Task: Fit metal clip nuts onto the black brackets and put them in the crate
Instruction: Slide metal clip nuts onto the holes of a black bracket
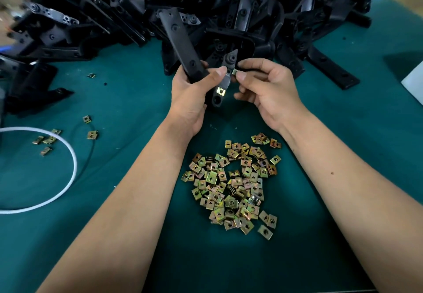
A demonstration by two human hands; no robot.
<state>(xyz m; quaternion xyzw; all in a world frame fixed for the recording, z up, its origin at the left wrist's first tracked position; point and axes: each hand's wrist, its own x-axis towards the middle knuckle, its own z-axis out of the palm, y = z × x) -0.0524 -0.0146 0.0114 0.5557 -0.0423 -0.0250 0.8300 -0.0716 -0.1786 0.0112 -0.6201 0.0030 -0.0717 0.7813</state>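
Head view: the left hand (191, 88) grips a black bracket (183, 47) above the green table (128, 100), thumb curled over it. One clip nut (220, 91) already sits on the bracket's lower tab. The right hand (265, 84) pinches a second clip (234, 72) against the tab's edge. Behind them rises a heap of brackets (229, 6); a pile of loose clips (233, 185) lies between the forearms. A white cord (68, 178) loops at left among stray clips (47, 140).

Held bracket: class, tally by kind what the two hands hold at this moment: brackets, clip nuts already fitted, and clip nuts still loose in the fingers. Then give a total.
Black bracket, gripped by the left hand: 1
Fitted clip nut on that bracket: 1
Loose clip nut, pinched by the right hand: 1
Total: 3
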